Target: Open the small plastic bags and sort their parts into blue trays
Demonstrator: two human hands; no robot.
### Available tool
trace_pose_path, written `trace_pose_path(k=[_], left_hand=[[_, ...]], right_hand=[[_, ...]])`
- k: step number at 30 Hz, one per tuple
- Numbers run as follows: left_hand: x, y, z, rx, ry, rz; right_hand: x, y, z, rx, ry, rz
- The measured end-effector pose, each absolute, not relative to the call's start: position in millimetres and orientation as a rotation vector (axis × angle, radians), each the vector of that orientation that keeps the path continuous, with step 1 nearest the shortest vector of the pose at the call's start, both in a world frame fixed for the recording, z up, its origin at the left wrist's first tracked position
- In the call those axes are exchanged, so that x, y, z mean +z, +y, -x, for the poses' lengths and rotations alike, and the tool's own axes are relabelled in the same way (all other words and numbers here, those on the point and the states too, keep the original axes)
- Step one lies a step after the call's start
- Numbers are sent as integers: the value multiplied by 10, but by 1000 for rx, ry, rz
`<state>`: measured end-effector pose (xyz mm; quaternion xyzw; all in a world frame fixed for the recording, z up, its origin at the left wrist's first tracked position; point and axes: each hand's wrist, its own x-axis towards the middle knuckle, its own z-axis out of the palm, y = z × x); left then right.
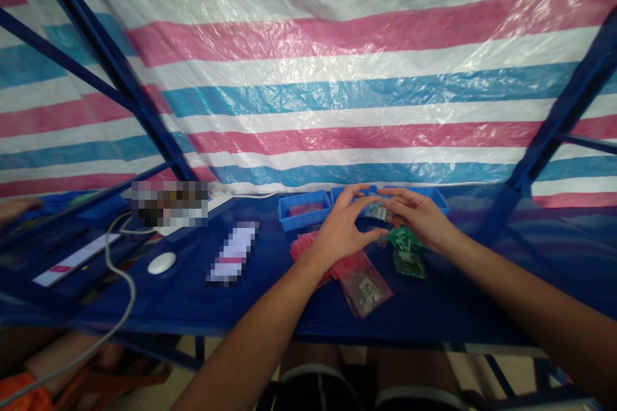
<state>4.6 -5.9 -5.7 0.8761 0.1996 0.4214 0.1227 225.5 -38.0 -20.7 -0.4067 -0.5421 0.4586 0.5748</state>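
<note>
**Blue work table: two hands at a small packet**

- Flat white-faced device (72, 261): far left, lying on the blue table (193, 302).
- Grey cable (126, 289): loops past the device and drops off the front edge.
- White mouse (161, 262): just right of the cable, well apart from both hands.
- Blue tray (304, 209): at the back of the table, something pink inside.
- Stack of pink bags (301, 245): in front of that tray, partly hidden by the left wrist.
- Left hand (344, 226): thumb and fingers curved in a wide C that opens toward the packet. Whether they touch it cannot be told.
- Single pink bag (366, 286): flat on the table below the left hand, a green board inside.
- Small packet (378, 210): raised off the table between the two hands, in front of a second blue tray (436, 196).
- Right hand (420, 218): fingertips drawn narrow, pinching the packet's right side.
- Green circuit boards (409, 255): lying beneath the right hand, just right of the single pink bag.
- Striped tarp (337, 77): pink, white and blue, hanging behind the table.
</note>
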Motion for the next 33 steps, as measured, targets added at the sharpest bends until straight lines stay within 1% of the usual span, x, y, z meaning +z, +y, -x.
trace_pose_path(k=[7,9,12,15,21,25,28,33], left_hand=[[-76,18,-31,1299,626,-2531],[-63,9,-28,1316,694,-2475],[-35,-31,-28,1309,774,-2399],[-15,-71,-34,1321,727,-2429],[-37,-56,-57,1335,528,-2577],[-46,-27,-50,1336,613,-2506],[-42,-21,-36,1366,751,-2419],[-27,-38,-32,1291,768,-2344]], right_hand=[[-162,-411,-2237,1340,-1164,942],[-136,-438,-2219,1351,-1212,926],[-134,-449,-2213,1275,-1291,946],[-169,-424,-2236,1241,-1251,975],[-169,-404,-2251,1366,-1102,979],[-127,-421,-2234,1405,-1104,990],[-112,-423,-2236,1337,-1082,959],[-106,-444,-2221,1012,-1304,956]])
